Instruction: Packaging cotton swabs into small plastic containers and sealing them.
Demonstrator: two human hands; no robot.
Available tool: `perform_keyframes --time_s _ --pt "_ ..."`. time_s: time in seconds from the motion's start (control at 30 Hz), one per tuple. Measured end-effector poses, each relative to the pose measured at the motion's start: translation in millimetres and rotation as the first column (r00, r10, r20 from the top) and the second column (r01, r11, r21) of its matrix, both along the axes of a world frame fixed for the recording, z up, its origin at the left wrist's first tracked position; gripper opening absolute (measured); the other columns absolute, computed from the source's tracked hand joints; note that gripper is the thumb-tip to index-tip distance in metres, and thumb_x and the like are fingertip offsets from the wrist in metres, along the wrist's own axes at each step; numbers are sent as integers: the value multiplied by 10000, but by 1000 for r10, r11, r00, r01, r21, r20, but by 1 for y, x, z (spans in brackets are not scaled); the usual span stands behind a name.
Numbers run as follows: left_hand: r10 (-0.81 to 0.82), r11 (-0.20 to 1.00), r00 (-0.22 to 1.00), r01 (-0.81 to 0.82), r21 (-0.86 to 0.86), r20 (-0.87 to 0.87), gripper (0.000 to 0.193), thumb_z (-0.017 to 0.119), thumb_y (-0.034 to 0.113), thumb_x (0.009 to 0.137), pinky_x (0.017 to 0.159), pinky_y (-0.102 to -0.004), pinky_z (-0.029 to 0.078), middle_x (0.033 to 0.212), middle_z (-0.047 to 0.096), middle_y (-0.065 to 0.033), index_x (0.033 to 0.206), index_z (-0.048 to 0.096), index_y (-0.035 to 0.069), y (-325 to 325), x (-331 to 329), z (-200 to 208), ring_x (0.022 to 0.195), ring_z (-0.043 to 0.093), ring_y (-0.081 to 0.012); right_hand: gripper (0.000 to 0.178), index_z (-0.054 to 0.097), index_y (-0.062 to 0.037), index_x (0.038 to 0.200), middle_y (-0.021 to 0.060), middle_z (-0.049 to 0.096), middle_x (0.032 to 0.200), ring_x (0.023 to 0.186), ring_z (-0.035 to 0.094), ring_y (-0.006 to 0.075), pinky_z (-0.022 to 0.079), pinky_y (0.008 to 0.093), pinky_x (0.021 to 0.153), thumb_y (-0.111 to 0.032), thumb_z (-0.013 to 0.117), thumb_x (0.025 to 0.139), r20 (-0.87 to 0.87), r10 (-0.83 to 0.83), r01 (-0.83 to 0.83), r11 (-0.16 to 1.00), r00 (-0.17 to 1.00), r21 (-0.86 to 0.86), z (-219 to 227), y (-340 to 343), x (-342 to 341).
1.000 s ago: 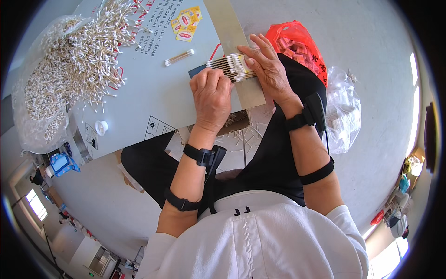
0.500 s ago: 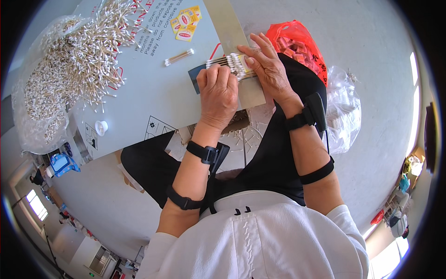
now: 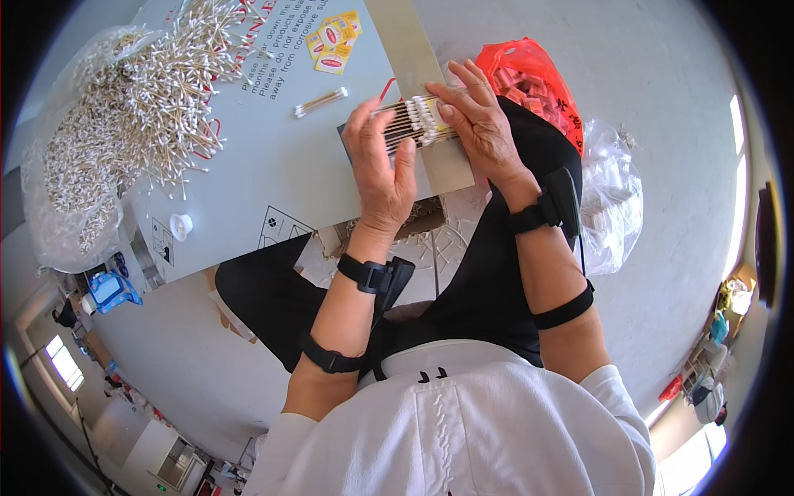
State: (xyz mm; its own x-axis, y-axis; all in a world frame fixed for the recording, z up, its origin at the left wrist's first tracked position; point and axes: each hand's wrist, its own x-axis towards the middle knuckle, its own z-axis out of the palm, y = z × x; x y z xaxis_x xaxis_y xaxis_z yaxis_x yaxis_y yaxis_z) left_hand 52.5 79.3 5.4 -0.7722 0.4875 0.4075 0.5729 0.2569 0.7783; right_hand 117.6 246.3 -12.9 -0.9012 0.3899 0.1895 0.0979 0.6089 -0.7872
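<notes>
A bundle of cotton swabs (image 3: 411,121) with wooden sticks and white tips lies on a dark card at the near edge of a pale grey cardboard work surface (image 3: 265,165). My left hand (image 3: 382,168) rests over the bundle's left part, fingers pressing the sticks. On the bundle's right end, over the white tips, sits my right hand (image 3: 477,124), holding it from that side. Both wrists wear black bands. A few loose swabs (image 3: 321,102) lie just left of the bundle.
A big heap of loose cotton swabs (image 3: 141,107) spills from a clear bag at the far left. Small yellow labels (image 3: 334,39) lie at the top. A red bag (image 3: 529,78) of small packets and a clear bag (image 3: 612,198) sit on the floor at the right.
My left hand has slid right and up along the bundle, now covering more of the sticks. My right hand has stayed on the swab tips.
</notes>
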Motion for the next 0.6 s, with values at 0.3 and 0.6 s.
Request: perform_keyframes --time_s 0.3,0.6 --pt "-1 966 944 -84 243 331 452 418 262 1047 1127 -415 305 1450 404 -188 1396 403 -25 15 1 -6 1345 396 -299 295 686 -188 1219 141 471 1440 1409 325 359 301 460 1140 -276 612 947 -51 -33 33 999 998 -4 -2 -1 -1" --pt "51 997 973 -39 -59 226 359 407 209 1040 1031 -413 367 1290 517 -189 1291 489 -34 21 -7 3 1201 469 -316 275 697 -180 1193 139 482 1430 1402 336 360 286 469 1147 -267 615 946 -58 -46 47 999 997 8 -3 -1 0"
